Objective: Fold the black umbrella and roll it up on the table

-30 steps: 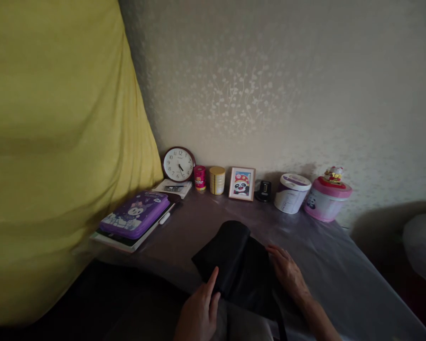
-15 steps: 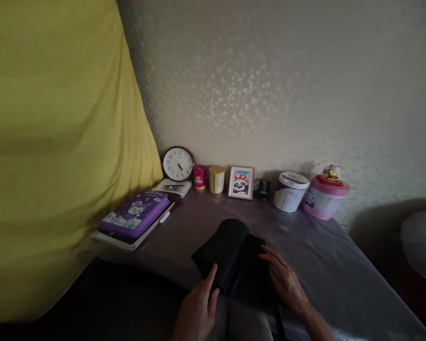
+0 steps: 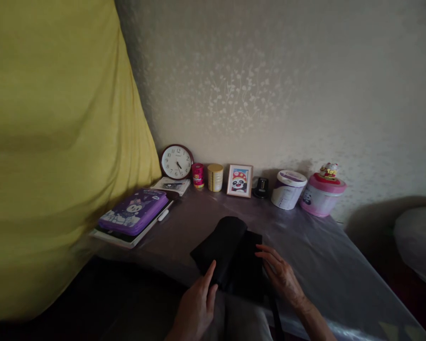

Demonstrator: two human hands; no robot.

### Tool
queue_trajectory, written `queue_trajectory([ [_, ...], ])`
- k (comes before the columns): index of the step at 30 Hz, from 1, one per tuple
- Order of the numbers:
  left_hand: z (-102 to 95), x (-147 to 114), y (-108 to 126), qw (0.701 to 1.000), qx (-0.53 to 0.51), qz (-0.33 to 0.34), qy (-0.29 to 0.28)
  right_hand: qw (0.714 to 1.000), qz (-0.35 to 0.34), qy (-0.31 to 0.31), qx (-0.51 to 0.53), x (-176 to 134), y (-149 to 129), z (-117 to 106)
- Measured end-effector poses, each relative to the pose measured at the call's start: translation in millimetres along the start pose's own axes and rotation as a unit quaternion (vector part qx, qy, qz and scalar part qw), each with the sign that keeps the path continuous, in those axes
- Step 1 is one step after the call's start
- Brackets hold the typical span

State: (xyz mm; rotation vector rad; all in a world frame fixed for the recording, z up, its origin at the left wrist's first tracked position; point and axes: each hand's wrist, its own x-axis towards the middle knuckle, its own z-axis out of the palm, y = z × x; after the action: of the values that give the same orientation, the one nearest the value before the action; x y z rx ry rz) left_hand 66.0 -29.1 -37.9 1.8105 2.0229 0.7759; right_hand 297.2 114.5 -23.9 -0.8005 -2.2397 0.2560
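Observation:
A black folded piece of fabric (image 3: 220,246) lies at the near edge of the table, with a rolled or folded-over flap on its left and a flatter part (image 3: 247,265) on its right. A dark strap (image 3: 276,312) hangs down from its right side. At the lower left of the fabric, my left hand (image 3: 197,300) touches it with the index finger stretched out and the thumb apart; its other fingers are hidden. On the right edge rests my right hand (image 3: 282,274), fingers stretched and slightly bent, thumb out of sight.
A purple case (image 3: 135,210) lies on a book at left, beside a yellow curtain (image 3: 57,142). Along the wall stand a clock (image 3: 177,162), a pink can (image 3: 198,175), a yellow-lidded can (image 3: 215,179), a panda picture frame (image 3: 239,181), a white tub (image 3: 287,189) and a pink tub (image 3: 321,196).
The view has shifted slightly. My hands and the black fabric keep nearly the same positions, with the right hand still at the fabric's right edge.

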Motion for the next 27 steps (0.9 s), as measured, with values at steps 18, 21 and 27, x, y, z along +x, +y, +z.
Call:
queue_trajectory([
  [18,-1.1,0.4,-0.6,1.0,-0.01,0.006,-0.006,0.998,-0.033,-0.038,0.022,7.8,-8.2,-0.4],
  [21,-0.2,1.0,-3.5,0.999,-0.034,0.01,0.006,0.998,-0.041,-0.036,0.034,14.7,-10.5,0.2],
  [27,1.4,2.5,-9.9,0.991,-0.129,0.016,0.019,0.998,-0.045,-0.013,0.033,36.7,-17.6,8.3],
])
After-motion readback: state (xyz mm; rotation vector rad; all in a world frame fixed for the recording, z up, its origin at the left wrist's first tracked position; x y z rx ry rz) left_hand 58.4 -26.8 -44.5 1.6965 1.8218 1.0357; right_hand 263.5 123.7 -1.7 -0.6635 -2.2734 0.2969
